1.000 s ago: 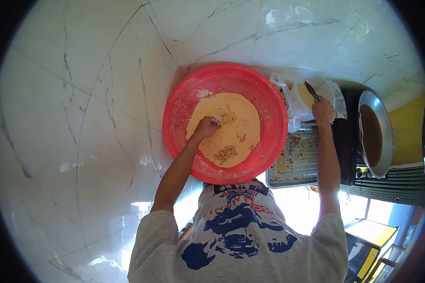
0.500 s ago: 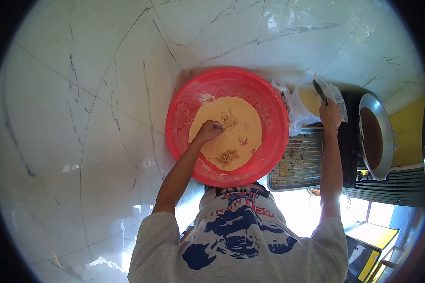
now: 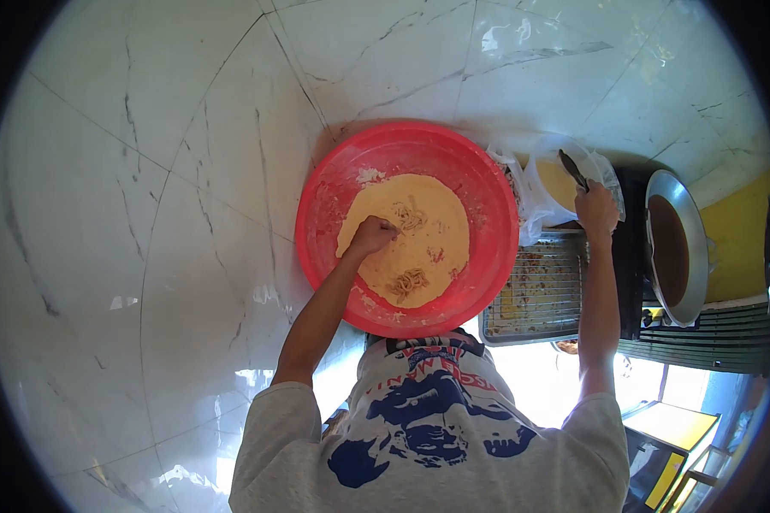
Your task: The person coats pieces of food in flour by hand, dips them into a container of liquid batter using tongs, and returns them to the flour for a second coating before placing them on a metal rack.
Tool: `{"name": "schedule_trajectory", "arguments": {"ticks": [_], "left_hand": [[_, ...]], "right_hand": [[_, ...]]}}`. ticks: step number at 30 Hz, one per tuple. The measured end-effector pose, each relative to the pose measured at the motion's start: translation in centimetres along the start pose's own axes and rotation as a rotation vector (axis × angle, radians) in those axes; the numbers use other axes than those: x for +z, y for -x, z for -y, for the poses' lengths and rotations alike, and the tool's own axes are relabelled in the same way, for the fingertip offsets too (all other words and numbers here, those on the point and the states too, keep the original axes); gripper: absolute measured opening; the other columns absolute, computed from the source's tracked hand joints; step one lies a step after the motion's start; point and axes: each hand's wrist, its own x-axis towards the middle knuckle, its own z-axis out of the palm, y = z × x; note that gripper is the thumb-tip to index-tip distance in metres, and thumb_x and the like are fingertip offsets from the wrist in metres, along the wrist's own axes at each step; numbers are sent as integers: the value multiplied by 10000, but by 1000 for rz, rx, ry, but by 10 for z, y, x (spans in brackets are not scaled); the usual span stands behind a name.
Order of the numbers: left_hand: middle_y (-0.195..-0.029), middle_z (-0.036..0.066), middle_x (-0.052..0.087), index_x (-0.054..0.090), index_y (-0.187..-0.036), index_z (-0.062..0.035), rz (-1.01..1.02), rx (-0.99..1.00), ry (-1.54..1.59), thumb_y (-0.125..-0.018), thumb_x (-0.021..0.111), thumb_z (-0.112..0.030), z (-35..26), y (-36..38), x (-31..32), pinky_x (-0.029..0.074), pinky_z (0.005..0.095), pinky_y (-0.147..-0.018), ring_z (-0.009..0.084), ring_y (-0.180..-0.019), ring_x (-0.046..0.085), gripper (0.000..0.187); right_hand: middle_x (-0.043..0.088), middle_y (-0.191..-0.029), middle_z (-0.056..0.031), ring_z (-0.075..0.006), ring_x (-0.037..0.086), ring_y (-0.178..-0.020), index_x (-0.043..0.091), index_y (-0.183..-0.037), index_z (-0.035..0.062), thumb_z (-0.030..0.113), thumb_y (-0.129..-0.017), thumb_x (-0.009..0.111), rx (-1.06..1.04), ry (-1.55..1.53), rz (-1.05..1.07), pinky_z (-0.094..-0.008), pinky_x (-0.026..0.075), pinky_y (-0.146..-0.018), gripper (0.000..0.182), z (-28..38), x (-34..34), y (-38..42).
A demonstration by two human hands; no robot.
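A large red basin (image 3: 316, 231) holds a layer of pale yellow flour (image 3: 441, 205), with two clumps of thin strips on it, one near the middle and one lower down (image 3: 409, 282). Over the flour, beside the middle clump, is my left hand (image 3: 373, 235), its fingers pinched together; what they hold, if anything, is too small to name. My right hand (image 3: 597, 209) is closed around the dark handle of a utensil (image 3: 574, 169), above a plastic-lined container of pale yellow liquid (image 3: 558, 181).
Below the container, a metal tray with a wire rack (image 3: 535, 291) holds crumbs. Farther right, a wide metal pan of brown liquid (image 3: 669, 252) stands on a dark stove (image 3: 631, 256). A yellow and black box (image 3: 672, 427) is at the lower right.
The utensil in my right hand has tilted, and the light-coloured piece seen at its upper tip no longer shows. My left hand stays pinched over the flour, with only a slight shift.
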Motion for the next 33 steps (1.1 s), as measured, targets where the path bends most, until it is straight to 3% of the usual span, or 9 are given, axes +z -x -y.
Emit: {"name": "schedule_trajectory", "arguments": {"ticks": [4,7,14,20,33], "left_hand": [[-767,69,713,742,-863,-42,-31,-64,-26,-815,680,-239,-7,1,-2,506,303,-693,157,-727,670,212],[-746,80,707,740,-858,-32,-48,-98,2,-814,674,-228,-6,-1,-5,506,301,-673,157,-704,669,212],[-775,81,681,685,-958,52,-50,63,248,-836,640,-132,3,-5,1,496,295,-639,155,-697,640,225],[-800,59,649,656,-1016,31,4,62,316,-871,605,-77,-10,2,-1,492,263,-630,120,-690,607,188],[-863,52,671,669,-1015,19,56,65,453,-890,644,-95,-16,3,-1,515,261,-688,111,-742,621,171]], "right_hand": [[685,-992,-164,-383,656,-919,679,-1054,131,322,-868,600,-78,-195,-103,-485,521,-768,278,32,-20,23],[686,-935,-137,-364,660,-862,680,-1025,131,310,-868,600,-386,-331,-118,-485,516,-746,251,54,-23,52],[673,-831,-104,-303,674,-806,688,-920,132,234,-837,603,-778,-83,458,-446,528,-687,156,106,-1,121],[668,-938,-101,-280,676,-882,662,-968,92,181,-766,646,-1002,65,572,-430,546,-715,222,117,52,160],[665,-957,-105,-295,658,-902,658,-1081,103,234,-752,699,-900,-143,551,-453,530,-710,356,118,32,145]]}}
